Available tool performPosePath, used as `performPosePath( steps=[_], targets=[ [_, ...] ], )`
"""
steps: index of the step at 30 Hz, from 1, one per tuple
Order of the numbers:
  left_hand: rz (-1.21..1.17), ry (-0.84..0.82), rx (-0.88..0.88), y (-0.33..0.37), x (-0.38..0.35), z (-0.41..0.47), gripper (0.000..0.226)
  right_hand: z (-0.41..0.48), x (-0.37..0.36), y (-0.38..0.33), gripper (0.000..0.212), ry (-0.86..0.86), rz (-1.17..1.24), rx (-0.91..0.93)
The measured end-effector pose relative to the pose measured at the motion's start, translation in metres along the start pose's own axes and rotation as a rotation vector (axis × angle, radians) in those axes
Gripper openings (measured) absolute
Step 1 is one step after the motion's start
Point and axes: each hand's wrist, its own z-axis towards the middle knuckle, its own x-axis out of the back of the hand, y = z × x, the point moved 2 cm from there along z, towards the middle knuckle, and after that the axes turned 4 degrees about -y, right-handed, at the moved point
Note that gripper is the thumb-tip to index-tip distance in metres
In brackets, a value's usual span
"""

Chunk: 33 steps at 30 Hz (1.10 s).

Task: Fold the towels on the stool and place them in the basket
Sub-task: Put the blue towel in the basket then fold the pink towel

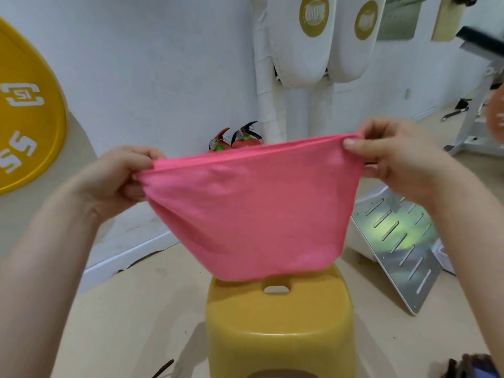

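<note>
Left hand (120,175) and right hand (392,151) pinch pink towel (251,214) taut (long axis sideways).

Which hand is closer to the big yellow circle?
Left. The left hand pinches a corner of the pink towel, just right of the yellow circle; the right hand holds the other corner, far across the towel from it.

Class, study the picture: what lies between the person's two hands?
In the head view, a pink towel spans the gap, its top edge pinched by the left hand and right hand.
</note>
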Motion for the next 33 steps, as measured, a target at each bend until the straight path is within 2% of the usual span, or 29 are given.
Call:
performPosePath(
  steps=[1,2,5,7,9,11,12,15,21,23,25,27,29,31,33],
  targets=[
    [-0.095,-0.063,-0.053,0.012,-0.001,-0.009,0.009,-0.005,-0.001,-0.012,0.019,-0.048,0.108,0.011],
    [-0.143,-0.110,-0.098,0.021,-0.002,-0.015,0.009,-0.009,-0.001,-0.021,0.017,-0.076,0.163,0.028],
    [-0.153,-0.161,-0.099,0.025,-0.006,-0.015,0.024,-0.012,-0.001,-0.030,0.015,-0.062,0.207,0.001],
    [-0.069,-0.153,0.007,0.005,-0.011,-0.003,0.020,-0.004,0.001,-0.010,0.019,-0.071,0.177,-0.129],
    [0.121,-0.137,0.188,-0.032,-0.014,0.012,0.010,0.003,0.003,0.030,0.025,-0.118,0.011,-0.328],
    [0.330,-0.170,0.383,-0.083,-0.018,0.025,0.028,0.002,0.000,0.085,0.029,-0.172,-0.175,-0.535],
    [0.410,-0.200,0.459,-0.107,-0.023,0.029,0.028,-0.001,-0.003,0.111,0.029,-0.187,-0.218,-0.621],
    [0.487,-0.183,0.592,-0.159,-0.036,0.033,0.023,-0.012,-0.012,0.163,0.031,-0.151,-0.185,-0.739],
    [0.018,0.074,0.598,-0.181,-0.041,0.057,0.023,0.003,-0.011,0.191,0.029,0.061,-0.084,-0.662],
    [-0.093,0.154,0.597,-0.187,-0.045,0.065,0.020,0.011,-0.013,0.199,0.019,0.139,-0.233,-0.586],
    [-0.137,0.180,0.600,-0.192,-0.051,0.070,0.017,0.019,-0.014,0.207,0.020,0.209,-0.439,-0.499],
    [-0.073,0.141,0.598,-0.200,-0.054,0.076,0.011,0.025,-0.016,0.218,0.024,0.240,-0.512,-0.469],
    [0.069,0.007,0.565,-0.205,-0.054,0.079,0.007,0.028,-0.018,0.231,0.025,0.229,-0.543,-0.488],
    [0.265,-0.180,0.515,-0.210,-0.055,0.079,0.021,0.030,-0.018,0.242,0.025,0.213,-0.564,-0.516],
    [0.401,-0.266,0.453,-0.214,-0.058,0.081,0.028,0.033,-0.018,0.250,0.025,0.194,-0.562,-0.544]
  ],
)
